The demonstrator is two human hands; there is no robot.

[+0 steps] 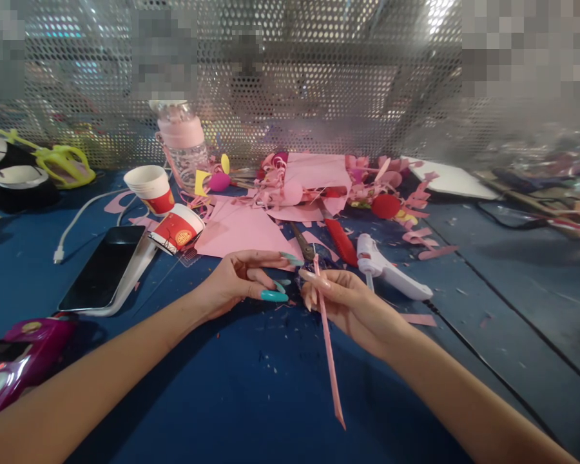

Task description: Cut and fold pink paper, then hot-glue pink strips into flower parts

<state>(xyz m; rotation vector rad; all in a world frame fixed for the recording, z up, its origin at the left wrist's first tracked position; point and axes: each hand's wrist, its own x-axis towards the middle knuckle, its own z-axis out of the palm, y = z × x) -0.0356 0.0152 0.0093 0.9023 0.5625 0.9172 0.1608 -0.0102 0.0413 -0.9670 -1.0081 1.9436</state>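
Note:
A long, narrow pink paper strip (327, 348) is pinched near its upper end by my right hand (343, 293), and its lower end hangs toward me over the blue table. My left hand (244, 280) is just to the left, fingers apart and curved, with nothing visible between them. A gap separates its long turquoise nails from my right fingertips. Dark scissors (300, 240) lie right behind the hands, their lower part hidden by my right hand. Pink paper sheets (241, 229) lie beyond my left hand.
A white glue gun (391, 270) with a black cable lies right of my right hand, beside a red tool (341, 241). At left are a phone (104, 267), paper cups (149, 187) and a bottle (181, 138). Pink cutouts (292, 192) pile up before the perforated metal screen (290, 71).

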